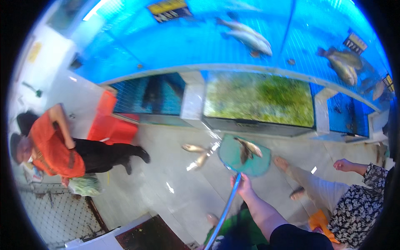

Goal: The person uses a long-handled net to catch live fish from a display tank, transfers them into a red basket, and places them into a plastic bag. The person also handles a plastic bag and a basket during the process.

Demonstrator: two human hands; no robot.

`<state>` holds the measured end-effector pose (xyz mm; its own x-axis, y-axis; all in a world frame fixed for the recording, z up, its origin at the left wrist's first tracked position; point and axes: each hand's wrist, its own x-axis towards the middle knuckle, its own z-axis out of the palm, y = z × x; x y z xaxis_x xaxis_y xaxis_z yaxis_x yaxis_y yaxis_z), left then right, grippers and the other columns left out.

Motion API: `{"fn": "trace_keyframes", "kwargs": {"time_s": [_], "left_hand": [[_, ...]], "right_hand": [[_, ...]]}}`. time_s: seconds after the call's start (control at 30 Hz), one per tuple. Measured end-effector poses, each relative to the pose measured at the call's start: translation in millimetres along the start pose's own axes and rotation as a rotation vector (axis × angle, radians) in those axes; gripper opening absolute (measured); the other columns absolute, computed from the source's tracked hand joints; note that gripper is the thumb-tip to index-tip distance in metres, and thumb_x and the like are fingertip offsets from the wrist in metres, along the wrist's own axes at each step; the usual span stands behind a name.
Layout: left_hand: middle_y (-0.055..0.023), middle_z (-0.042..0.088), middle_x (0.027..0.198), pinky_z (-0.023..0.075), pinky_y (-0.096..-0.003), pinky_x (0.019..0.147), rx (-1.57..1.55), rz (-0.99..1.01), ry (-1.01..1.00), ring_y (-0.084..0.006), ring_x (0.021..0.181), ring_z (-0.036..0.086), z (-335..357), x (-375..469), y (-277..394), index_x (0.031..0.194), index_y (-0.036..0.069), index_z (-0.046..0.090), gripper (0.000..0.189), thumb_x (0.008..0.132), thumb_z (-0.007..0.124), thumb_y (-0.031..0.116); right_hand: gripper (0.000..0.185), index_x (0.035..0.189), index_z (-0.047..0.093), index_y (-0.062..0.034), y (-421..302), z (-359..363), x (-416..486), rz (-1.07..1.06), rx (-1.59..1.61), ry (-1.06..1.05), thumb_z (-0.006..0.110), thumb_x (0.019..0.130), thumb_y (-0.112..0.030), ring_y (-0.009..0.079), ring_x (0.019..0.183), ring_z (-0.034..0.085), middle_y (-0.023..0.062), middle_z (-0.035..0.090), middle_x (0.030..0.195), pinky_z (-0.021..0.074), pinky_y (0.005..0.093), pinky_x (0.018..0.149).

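Observation:
My right hand is closed around the blue metal handle of a landing net. The net's green mesh bag is low over the tiled floor, and fish lie in it, at least two of them. Left of the net, a fish and another pale fish lie on the wet tiles. My left hand is out of view; the handle runs down past the bottom edge of the picture.
Blue fish tanks with live fish span the far side, above smaller tanks. A person in orange stands left beside a red bin. Another person in a flowered top stands close on the right.

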<state>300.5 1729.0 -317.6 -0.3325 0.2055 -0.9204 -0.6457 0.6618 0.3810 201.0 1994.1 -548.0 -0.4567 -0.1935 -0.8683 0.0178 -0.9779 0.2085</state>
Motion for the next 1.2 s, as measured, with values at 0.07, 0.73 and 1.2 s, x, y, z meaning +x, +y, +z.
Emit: {"fn": "trace_keyframes", "kwargs": {"time_s": [0.07,0.73,1.2], "left_hand": [[-0.0039,0.055,0.079,0.0432,-0.0317,0.051,0.039,-0.009,0.057,-0.0147,0.06,0.051,-14.9,-43.0,-40.3,0.109,0.003,0.043,0.027,0.089,0.054,0.016],[-0.0116,0.066,0.088,0.0503,-0.0388,0.058,0.418,0.504,0.959,-0.033,0.069,0.064,-136.1,-305.9,-303.4,0.106,0.012,0.053,0.028,0.083,0.063,0.025],[-0.0037,0.048,0.059,0.0422,-0.032,0.046,0.019,1.087,0.987,-0.0156,0.046,0.049,-348.4,-206.0,36.6,0.087,0.005,0.046,0.024,0.08,0.069,0.009]], "right_hand": [[0.03,0.089,0.054,-0.0005,30.9,8.7,-13.3,0.038,-0.167,-0.078,0.053,0.087,-0.031,0.0335,0.074,0.055,0.0154,0.057,0.083,0.0462,0.0432,0.065],[0.015,0.091,0.053,0.0009,373.6,167.9,-350.5,-0.189,-0.818,-0.851,0.053,0.091,-0.014,0.0259,0.078,0.059,0.0142,0.058,0.083,0.0491,0.0374,0.072],[0.013,0.09,0.049,0.001,412.7,606.0,-379.6,-0.717,-1.335,-1.223,0.057,0.081,0.005,0.0323,0.08,0.063,0.0138,0.055,0.085,0.052,0.0481,0.075]]}}
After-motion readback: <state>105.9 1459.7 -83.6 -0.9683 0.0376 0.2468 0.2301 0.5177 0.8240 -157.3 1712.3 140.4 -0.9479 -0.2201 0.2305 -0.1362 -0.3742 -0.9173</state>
